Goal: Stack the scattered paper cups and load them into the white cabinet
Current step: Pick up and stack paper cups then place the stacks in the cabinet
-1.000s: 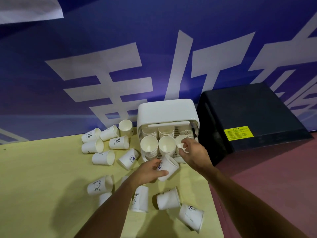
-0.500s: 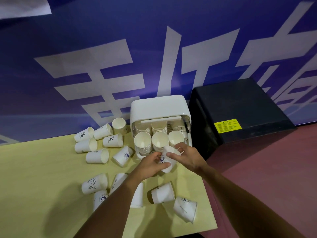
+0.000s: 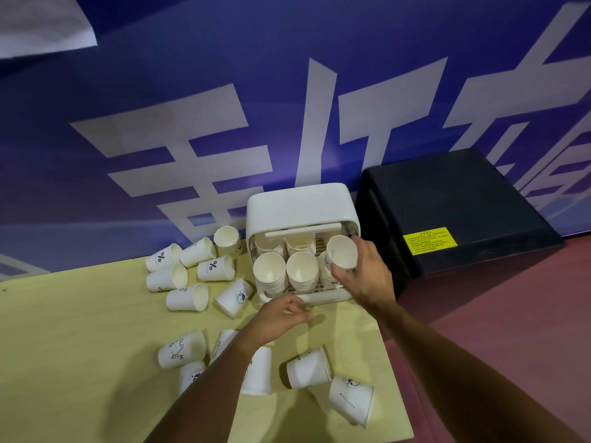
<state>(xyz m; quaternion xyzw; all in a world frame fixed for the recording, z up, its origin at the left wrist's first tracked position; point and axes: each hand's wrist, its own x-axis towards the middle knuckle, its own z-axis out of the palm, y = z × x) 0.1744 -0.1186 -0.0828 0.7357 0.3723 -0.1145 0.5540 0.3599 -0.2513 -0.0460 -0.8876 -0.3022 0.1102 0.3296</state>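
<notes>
— What lay closest to the camera?

— Loose paper cups on their sides on the yellow table [image 3: 64, 346]. The nearest cup [image 3: 351, 399] sat by the near right edge, a second cup [image 3: 308, 369] was just beyond it, and a third cup [image 3: 257, 375] lay partly under the left forearm. More were to the left of that arm.

— And the hands?

— The left hand [image 3: 281, 318] hung just in front of the cabinet's lower lip with its fingers loosely curled, holding nothing. I could not tell whether it touched the lip. The right hand [image 3: 367, 276] was farther in, with its fingers and thumb wrapped round the held cup [image 3: 341, 252], whose mouth faced the camera.

— Where was that cup?

— It was at the open front of the white cabinet [image 3: 300, 206], on the right side, over the front right stack [image 3: 324, 273]. I could not see whether it was nested in the stack or only above it.

— What else was in the cabinet?

— The front left stack [image 3: 269, 273] and the front middle stack [image 3: 302, 271] stood beside it, with more cups behind them.

— And farther off?

— A cluster of scattered cups [image 3: 187, 297] lay left of the cabinet. A black box [image 3: 454, 203] with a yellow label [image 3: 429, 240] stood on its right. Behind everything was a blue banner [image 3: 160, 91] with large white characters.
</notes>
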